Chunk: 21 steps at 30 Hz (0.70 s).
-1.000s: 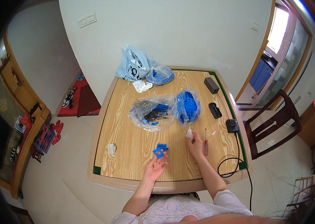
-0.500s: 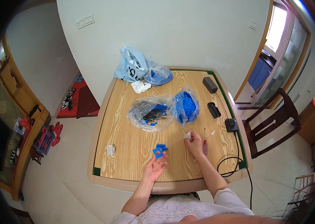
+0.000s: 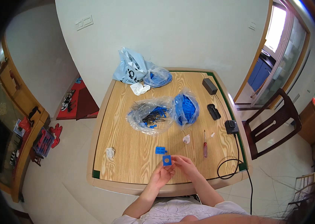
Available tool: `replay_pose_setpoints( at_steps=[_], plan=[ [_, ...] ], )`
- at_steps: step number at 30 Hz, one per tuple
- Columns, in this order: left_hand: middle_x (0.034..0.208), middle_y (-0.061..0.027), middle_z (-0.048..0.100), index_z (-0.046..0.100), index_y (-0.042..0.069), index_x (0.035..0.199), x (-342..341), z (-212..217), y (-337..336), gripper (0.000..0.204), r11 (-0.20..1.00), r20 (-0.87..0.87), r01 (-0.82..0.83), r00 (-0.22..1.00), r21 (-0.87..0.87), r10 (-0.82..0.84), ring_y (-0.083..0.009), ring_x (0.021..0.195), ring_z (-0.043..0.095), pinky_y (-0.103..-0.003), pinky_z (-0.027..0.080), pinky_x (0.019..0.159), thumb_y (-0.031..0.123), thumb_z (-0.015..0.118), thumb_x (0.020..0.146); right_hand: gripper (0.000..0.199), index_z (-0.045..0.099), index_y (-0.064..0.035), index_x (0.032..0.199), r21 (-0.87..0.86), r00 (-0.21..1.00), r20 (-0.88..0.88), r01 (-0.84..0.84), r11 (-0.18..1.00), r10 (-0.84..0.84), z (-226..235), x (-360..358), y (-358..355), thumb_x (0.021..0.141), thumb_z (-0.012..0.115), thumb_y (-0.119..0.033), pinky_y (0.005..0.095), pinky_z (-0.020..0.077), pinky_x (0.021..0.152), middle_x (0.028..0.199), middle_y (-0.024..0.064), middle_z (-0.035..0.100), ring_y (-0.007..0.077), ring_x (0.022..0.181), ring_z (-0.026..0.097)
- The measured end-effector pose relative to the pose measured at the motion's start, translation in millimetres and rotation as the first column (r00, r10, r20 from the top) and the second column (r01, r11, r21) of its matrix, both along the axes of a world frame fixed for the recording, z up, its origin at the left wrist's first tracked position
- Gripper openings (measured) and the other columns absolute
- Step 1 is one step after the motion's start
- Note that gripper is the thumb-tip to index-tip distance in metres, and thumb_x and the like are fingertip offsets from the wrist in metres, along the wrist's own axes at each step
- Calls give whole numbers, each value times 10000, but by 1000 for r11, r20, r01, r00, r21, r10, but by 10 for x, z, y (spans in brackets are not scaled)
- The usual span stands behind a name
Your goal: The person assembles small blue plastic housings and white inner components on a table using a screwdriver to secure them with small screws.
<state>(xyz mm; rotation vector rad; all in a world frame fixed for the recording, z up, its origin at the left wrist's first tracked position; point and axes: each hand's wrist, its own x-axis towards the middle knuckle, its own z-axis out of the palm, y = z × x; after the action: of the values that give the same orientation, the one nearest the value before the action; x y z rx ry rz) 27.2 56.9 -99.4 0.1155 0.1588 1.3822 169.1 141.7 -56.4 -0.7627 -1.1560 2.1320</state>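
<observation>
A square wooden desk (image 3: 127, 123) with a green-edged rim stands against a white wall, on a pale tiled floor. At its near edge, about six o'clock, we hold a small blue square plate with a round hole (image 3: 167, 160) just above the desk. Our left hand (image 3: 162, 174) closes its fingertips on the lower edge, and our right hand (image 3: 184, 167) touches the right side with its fingers curled round. A second small blue piece (image 3: 160, 150) lies flat just beyond, at eleven o'clock from the plate, apart from it. We judge the work to be early: only these two pieces are out, and they are not joined.

The red-handled screwdriver (image 3: 205, 146) lies untouched at two o'clock from our hands. Two clear bags, one of dark and blue small parts (image 3: 150, 114) and one of blue parts (image 3: 186, 109), sit at twelve o'clock, mid-desk. A black cable (image 3: 227, 168) loops at three o'clock, near our right forearm. It could snag a reach that way.
</observation>
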Motion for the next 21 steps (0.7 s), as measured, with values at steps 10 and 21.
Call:
replay_pose_setpoints(
  at_steps=[10,21],
  plan=[
    [1144,-78,635,592,128,1147,181,163,-39,351,999,54,-23,998,-38,25,-204,1083,563,-333,442,833,368,575,892,530,474,28,1280,-238,854,-357,-475,848,378,-211,53,143,931,510,-369,270,514,736,1291,110,521,145,986,590],
    [1103,-101,644,602,135,1063,244,257,-56,282,997,36,64,997,-37,-63,-220,1067,565,-356,451,822,356,587,889,498,521,17,1223,-349,862,-431,-432,832,267,-489,26,213,911,516,-371,348,472,910,1267,121,528,193,1070,566]
  ],
)
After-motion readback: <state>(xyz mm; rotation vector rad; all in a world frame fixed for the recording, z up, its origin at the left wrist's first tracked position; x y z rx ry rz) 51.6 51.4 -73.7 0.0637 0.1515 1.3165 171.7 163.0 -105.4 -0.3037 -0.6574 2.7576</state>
